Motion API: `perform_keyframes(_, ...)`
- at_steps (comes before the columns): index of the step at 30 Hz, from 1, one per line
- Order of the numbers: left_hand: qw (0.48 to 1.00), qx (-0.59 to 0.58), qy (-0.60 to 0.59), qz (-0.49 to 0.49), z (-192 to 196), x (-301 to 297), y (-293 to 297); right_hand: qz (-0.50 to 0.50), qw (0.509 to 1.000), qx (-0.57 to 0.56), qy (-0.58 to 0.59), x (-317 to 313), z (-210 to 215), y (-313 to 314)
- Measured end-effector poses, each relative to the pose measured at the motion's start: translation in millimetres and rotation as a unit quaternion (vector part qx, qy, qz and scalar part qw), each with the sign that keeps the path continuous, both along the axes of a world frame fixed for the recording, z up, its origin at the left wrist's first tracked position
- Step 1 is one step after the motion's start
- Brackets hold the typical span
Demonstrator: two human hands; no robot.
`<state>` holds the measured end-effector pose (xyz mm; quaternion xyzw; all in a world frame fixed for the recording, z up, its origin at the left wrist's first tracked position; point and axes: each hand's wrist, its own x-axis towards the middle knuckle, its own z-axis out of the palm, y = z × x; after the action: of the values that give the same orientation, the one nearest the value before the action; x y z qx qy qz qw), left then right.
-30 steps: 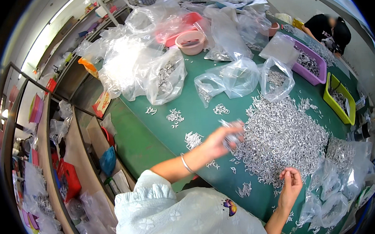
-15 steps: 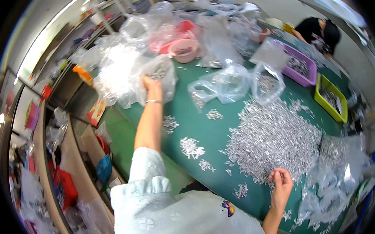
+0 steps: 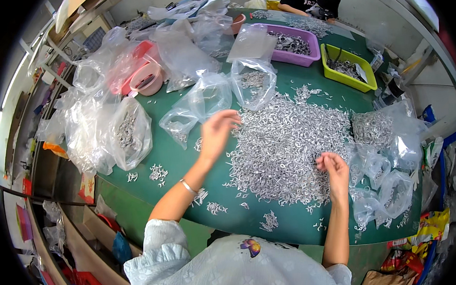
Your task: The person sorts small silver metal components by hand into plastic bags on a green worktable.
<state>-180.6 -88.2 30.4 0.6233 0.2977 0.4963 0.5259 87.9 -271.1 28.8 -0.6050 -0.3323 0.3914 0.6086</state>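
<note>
A wide heap of small silvery metal pieces (image 3: pixel 285 150) lies spread on the green table. My left hand (image 3: pixel 218 132), a bracelet on its wrist, hovers at the heap's left edge with its fingers stretched out and nothing visible in them. Over the heap's right part is my right hand (image 3: pixel 335 171), thumb and fingers curled together; whatever may be between them is too small to make out. Beyond my left hand stand a clear bag (image 3: pixel 254 84) part-filled with metal pieces and a crumpled clear bag (image 3: pixel 205 94).
Small piles of metal pieces (image 3: pixel 158 173) dot the near-left table. Plastic bags (image 3: pixel 90 124) crowd the left, beside a pink bowl (image 3: pixel 146 78). A purple basket (image 3: pixel 297 43) and a yellow-green basket (image 3: pixel 349 66) stand far right. Filled bags (image 3: pixel 374 129) lie right. A person (image 3: pixel 313 1) sits across.
My left hand has left the bag of metal pieces at the left and come over to the heap's left edge. My right hand has shifted farther onto the heap. The view has turned right.
</note>
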Motion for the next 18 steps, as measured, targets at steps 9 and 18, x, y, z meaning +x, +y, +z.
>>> perform_keyframes(9,0.896,0.24,0.372,-0.029,-59,156,79,-0.085,0.94,0.01,-0.329,99,-51,170)
perform_keyframes(18,0.859,0.122,0.496,0.019,-75,160,145,-0.035,0.875,-0.087,-0.476,125,-82,254)
